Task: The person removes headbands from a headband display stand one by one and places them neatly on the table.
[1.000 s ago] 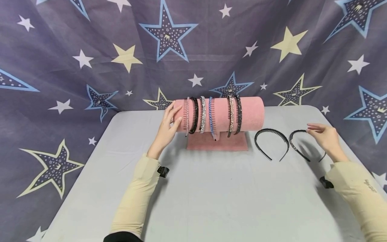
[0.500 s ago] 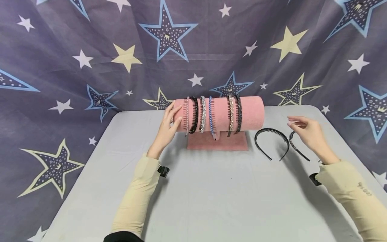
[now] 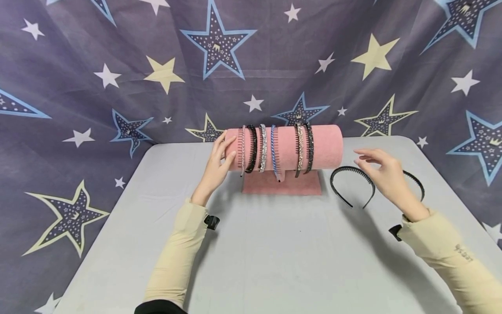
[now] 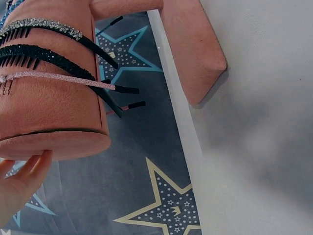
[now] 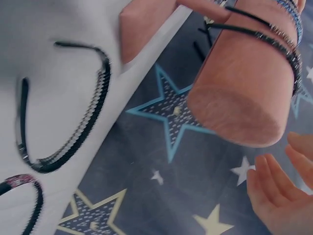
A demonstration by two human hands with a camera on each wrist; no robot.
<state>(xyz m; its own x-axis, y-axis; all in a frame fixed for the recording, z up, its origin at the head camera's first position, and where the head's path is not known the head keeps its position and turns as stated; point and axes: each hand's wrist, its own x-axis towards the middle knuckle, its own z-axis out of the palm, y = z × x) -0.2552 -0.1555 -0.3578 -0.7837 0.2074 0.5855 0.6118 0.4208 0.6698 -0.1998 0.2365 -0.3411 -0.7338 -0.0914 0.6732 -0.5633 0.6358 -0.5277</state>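
A pink velvet headband stand [image 3: 327,146] bears several toothed headbands around its roll: a thin pink headband [image 3: 243,150], a silver glitter headband [image 3: 263,148], a blue headband [image 3: 273,150], a rose-gold headband [image 3: 300,146] and two black ones. My left hand [image 3: 218,165] rests against the roll's left end, its fingers touching the end face in the left wrist view. Off the roll's right end, my right hand [image 3: 382,174] hovers above the table with nothing in it. Below it lies a black headband [image 3: 353,169]; a second headband [image 3: 416,178] is partly hidden by that hand.
Under the stand is a light grey tabletop [image 3: 274,253]. A dark star-patterned cloth [image 3: 129,52] hangs along the table's back and sides. The stand's flat pink base [image 3: 298,186] sits toward the back of the table.
My right hand has moved left, from above the far right headband toward the stand's right end, with nothing in it. My left hand and the headbands have stayed put.
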